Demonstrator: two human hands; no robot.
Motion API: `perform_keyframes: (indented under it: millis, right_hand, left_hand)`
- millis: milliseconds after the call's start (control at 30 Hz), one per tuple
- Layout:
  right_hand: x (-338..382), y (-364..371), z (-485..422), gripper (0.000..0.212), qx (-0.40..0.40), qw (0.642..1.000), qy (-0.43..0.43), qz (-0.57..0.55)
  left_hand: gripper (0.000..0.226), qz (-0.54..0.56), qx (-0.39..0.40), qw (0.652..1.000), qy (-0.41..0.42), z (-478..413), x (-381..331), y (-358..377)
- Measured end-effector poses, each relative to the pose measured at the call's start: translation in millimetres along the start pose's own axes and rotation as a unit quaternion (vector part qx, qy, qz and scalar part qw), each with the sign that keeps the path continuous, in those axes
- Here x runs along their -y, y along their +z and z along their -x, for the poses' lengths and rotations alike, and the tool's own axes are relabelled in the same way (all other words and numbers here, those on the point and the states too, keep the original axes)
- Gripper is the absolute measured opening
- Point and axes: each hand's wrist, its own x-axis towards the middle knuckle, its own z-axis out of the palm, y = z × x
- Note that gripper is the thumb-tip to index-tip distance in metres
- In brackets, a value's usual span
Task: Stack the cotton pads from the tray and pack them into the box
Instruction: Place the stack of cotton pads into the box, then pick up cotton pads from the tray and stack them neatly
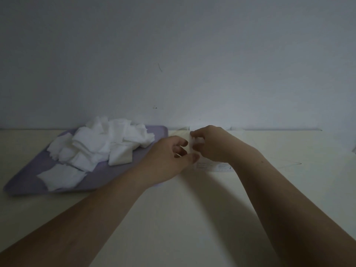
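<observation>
many soft square cotton pads (100,143)

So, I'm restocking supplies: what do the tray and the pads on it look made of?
The tray is probably plastic, matte lilac, with a smooth rounded rim. The cotton pads are a soft white fibrous material, likely cotton, going by their fuzzy ragged edges.

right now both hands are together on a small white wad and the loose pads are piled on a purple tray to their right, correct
Not quite: the head view shows the purple tray with the loose pads left of the hands, not right. Left hand and right hand do meet on the small white wad.
</observation>
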Motion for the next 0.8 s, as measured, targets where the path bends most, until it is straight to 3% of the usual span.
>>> perform_keyframes:
  millis: [133,200,300,333,433,500,600,700,800]
  right_hand:
    - [2.6,-10.8,8.2,0.074,-0.02,0.999,0.007,0.049]
    - [7.9,-17.5,14.0,0.06,-0.042,0.994,0.019,0.104]
    - [27.3,-19.4,24.0,0.038,-0.125,0.981,-0.007,0.145]
    - [36.5,-15.1,26.3,0.035,-0.16,0.978,-0.033,0.128]
    - [67.3,13.5,32.1,0.037,-0.197,0.97,-0.14,-0.028]
    - [81.3,43.1,35.8,0.037,-0.132,0.97,-0.172,-0.113]
    - [79.0,80.2,38.6,0.031,-0.046,0.978,-0.175,-0.105]
    - [68.9,91.7,34.4,0.028,-0.102,0.973,-0.192,-0.082]
    - [57.9,98.8,26.3,0.027,-0.16,0.965,-0.192,-0.076]
  left_hand:
    - [0.034,-0.043,-0.063,0.997,0.035,3.0,1.4,-4.2]
    - [0.023,-0.102,-0.102,0.988,0.06,6.6,1.7,-15.3]
    - [0.041,-0.229,-0.119,0.964,0.062,18.3,11.4,-42.1]
    - [0.044,-0.267,-0.119,0.954,0.062,23.8,17.5,-52.7]
    - [0.021,-0.339,-0.129,0.931,0.038,45.2,38.7,-76.8]
    - [0.016,-0.347,-0.122,0.93,0.011,57.7,51.5,-84.5]
    - [0.033,-0.321,-0.112,0.94,0.003,64.9,68.9,-87.5]
    - [0.026,-0.266,-0.104,0.958,0.011,64.5,71.1,-88.9]
    - [0.012,-0.226,-0.137,0.961,0.079,55.8,71.3,-91.8]
